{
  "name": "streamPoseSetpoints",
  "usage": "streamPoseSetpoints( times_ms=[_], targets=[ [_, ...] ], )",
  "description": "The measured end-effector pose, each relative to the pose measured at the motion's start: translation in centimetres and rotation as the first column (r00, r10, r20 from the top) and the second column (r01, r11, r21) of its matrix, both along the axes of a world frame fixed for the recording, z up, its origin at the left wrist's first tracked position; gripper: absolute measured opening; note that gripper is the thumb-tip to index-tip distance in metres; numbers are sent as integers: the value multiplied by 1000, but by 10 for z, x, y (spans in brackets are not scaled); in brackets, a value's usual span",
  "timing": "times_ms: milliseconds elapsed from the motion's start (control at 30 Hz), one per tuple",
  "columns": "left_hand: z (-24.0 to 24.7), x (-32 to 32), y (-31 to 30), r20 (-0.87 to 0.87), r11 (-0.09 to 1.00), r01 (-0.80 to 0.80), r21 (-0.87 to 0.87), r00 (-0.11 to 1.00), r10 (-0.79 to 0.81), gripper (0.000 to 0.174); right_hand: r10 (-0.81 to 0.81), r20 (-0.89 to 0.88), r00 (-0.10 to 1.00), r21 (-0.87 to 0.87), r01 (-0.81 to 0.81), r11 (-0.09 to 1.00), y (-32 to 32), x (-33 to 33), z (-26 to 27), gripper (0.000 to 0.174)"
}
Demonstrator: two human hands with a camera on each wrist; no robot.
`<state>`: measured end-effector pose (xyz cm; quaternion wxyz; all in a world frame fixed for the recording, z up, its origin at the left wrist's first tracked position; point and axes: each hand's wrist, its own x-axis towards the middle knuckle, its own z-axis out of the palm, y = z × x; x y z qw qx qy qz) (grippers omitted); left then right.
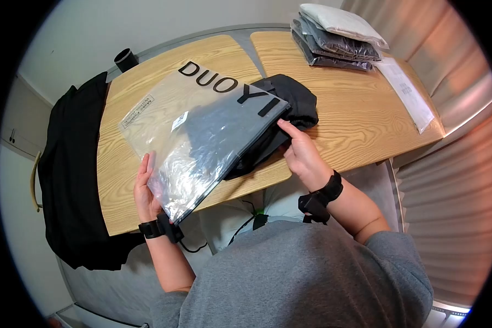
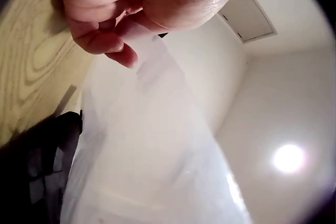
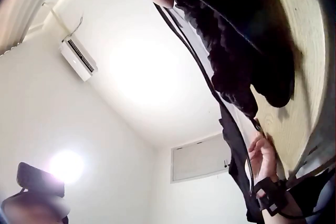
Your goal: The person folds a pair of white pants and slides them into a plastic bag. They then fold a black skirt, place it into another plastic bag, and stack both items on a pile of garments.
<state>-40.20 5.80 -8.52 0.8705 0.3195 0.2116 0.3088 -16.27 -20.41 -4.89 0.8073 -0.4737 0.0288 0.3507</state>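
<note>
Over the near side of a pale wood-grain table, a clear frosted plastic bag with black DUO YI lettering is held tilted, partly covering a bundled black fabric garment. Left hand has fingers curled, pinching film near the bag's close corner; right hand pinches its dark-edged side. Can't tell if that edge is parted. Risks: film looks slick, so a loose pinch could drop a corner and fold the bag. Dark edge overlaps the garment; dragging it sideways could rumple the bundle.
</note>
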Motion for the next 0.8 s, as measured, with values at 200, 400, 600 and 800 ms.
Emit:
streamPoseSetpoints(
  times_ms=[200, 400, 600, 800],
  targets=[
    [5, 3, -4, -3, 1000, 14, -3, 1000, -14, 55, -70, -231, 970, 216, 121, 969, 20, -10, 6, 26],
    [2, 4, -3, 21, 1000, 28, 4, 999, -28, 56, -53, -218, 975, 177, 93, 980, 33, 0, 10, 25],
    [-7, -3, 3, -19, 995, 38, 97, 999, -37, 55, -54, -283, 958, 202, 115, 973, 20, 34, 4, 23],
    [9, 8, -4, -140, 982, 63, 177, 989, -39, 66, -68, -55, 996, 118, 74, 990, -65, 71, 17, 25]
  ],
)
